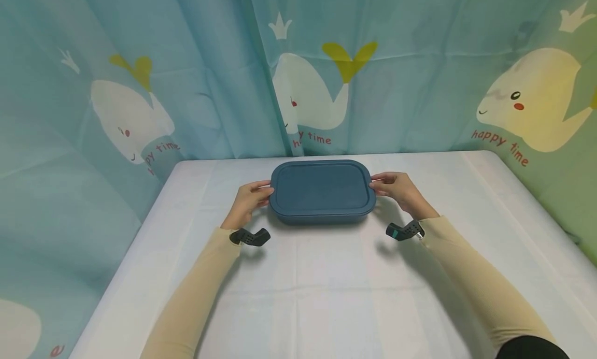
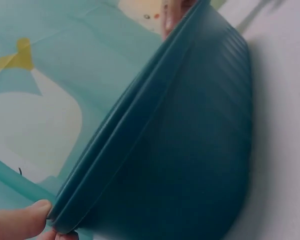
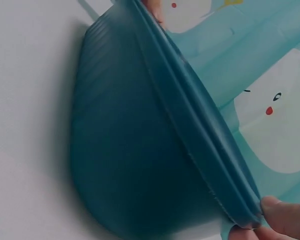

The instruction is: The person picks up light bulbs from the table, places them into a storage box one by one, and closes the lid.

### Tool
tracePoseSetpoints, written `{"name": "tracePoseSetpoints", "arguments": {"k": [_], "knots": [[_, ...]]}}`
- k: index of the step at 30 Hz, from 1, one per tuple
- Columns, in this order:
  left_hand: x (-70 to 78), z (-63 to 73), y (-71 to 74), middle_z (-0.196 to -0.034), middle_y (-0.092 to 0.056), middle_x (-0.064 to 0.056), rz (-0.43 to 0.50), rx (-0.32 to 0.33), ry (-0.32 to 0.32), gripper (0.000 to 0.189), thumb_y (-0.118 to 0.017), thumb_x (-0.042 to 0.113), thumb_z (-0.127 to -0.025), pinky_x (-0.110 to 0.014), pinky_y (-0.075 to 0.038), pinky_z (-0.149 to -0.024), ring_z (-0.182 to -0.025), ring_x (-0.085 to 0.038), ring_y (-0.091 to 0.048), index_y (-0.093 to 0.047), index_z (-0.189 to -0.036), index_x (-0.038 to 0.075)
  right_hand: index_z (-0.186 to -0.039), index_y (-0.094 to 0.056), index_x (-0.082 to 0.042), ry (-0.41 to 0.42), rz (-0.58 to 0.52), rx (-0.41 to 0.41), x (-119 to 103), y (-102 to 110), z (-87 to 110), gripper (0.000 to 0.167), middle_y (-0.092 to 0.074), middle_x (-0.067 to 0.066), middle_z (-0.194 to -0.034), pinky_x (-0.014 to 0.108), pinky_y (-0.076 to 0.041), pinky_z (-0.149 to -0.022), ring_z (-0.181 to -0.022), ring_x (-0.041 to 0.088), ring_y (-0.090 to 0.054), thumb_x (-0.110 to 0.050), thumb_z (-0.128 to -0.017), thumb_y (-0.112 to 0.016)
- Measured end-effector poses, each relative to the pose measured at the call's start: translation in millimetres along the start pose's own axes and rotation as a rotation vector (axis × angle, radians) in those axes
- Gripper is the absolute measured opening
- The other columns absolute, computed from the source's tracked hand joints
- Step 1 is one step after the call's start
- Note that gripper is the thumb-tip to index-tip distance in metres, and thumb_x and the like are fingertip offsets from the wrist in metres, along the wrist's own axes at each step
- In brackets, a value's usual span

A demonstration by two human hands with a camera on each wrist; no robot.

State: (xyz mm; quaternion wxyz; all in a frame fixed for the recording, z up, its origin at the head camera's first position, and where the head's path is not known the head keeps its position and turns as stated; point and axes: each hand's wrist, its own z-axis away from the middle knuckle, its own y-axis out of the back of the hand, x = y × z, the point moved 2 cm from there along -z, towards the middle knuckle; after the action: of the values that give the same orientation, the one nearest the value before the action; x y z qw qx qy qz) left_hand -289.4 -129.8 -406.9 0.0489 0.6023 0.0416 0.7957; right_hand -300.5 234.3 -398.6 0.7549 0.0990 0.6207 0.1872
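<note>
A dark blue rectangular food container (image 1: 323, 188) with rounded corners and a flat lid sits at the far middle of the table. At its left end my left hand (image 1: 247, 201) pinches the rim, thumb on the lid edge and fingertips under the lip. My right hand (image 1: 401, 190) grips the opposite end the same way. From the left wrist view, the container's side wall (image 2: 190, 135) is smooth near me and ribbed farther along. The right wrist view shows the lid's edge (image 3: 200, 120) lying along the rim, and what is inside stays hidden.
A pale, faintly striped cloth (image 1: 326, 286) covers the table. Behind and beside it hangs a blue-green curtain (image 1: 210, 89) printed with whales, close to the table's back edge. Dark straps with small camera mounts (image 1: 252, 238) sit on both wrists.
</note>
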Motion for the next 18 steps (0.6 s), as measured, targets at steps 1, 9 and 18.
{"name": "tracePoseSetpoints", "arguments": {"k": [1,9,18], "knots": [[-0.5,-0.7,-0.3,-0.130,-0.056,-0.018,-0.003,-0.007,0.003,0.045,-0.060,0.013,-0.092,-0.016,-0.052,-0.073,-0.080,-0.002,-0.059,-0.050,-0.135,0.006,-0.128,-0.052,0.005,0.001,0.002,-0.003,0.3,0.3,0.4,0.044,-0.063,0.005,-0.106,0.017,-0.054,-0.081,-0.075,-0.005,-0.063,-0.016,-0.090,-0.062],[7.5,-0.2,2.5,-0.141,-0.045,-0.018,0.105,-0.054,0.022,0.047,-0.045,0.022,-0.099,-0.030,-0.049,-0.099,-0.119,-0.027,-0.054,-0.038,-0.143,0.005,-0.139,-0.036,0.007,0.036,-0.035,-0.061,-3.0,9.1,4.8,0.053,-0.048,0.029,-0.135,0.019,-0.054,-0.084,-0.081,-0.007,-0.062,-0.024,-0.098,-0.049],[33.6,9.0,18.4,-0.148,-0.036,-0.018,0.198,-0.041,-0.099,0.053,-0.039,0.026,-0.100,-0.040,-0.037,-0.111,-0.133,-0.032,-0.042,-0.026,-0.148,0.007,-0.148,-0.022,-0.001,0.219,0.081,-0.021,-25.4,33.0,15.0,0.064,-0.040,0.027,-0.143,0.014,-0.050,-0.089,-0.114,0.014,-0.056,-0.037,-0.099,-0.043]]}}
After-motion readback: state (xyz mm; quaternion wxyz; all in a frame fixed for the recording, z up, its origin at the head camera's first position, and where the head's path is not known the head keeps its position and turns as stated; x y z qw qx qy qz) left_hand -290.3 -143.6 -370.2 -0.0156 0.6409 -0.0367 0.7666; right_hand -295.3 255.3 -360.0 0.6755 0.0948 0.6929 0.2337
